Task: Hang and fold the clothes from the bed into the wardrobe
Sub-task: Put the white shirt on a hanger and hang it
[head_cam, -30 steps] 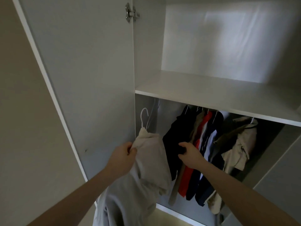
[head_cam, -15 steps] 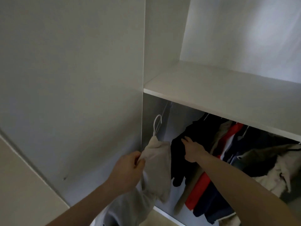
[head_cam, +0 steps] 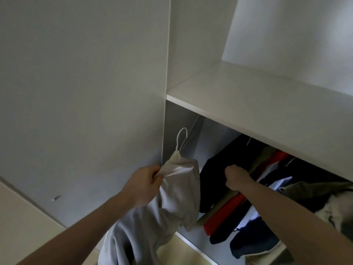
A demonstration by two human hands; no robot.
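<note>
Head view | left hand [head_cam: 145, 183] pinches pale grey hanging garment [head_cam: 179, 190] on white wire hanger [head_cam: 181, 138] | right hand [head_cam: 236, 177] grips dark hung clothes [head_cam: 215, 175] | tip: push them right, then hook hanger up.

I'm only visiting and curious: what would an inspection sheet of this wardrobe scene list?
Surface: white wardrobe shelf, bare where seen.
Job's things: pale beige garment on a white wire hanger, hook not yet on any rail; dark, red and white clothes hang bunched to its right.
Clutter: nothing seen.
Hands: left hand pinches the garment; right hand grips the hanging clothes.
Cables: nothing seen.
Surroundings: open white wardrobe door.
</note>
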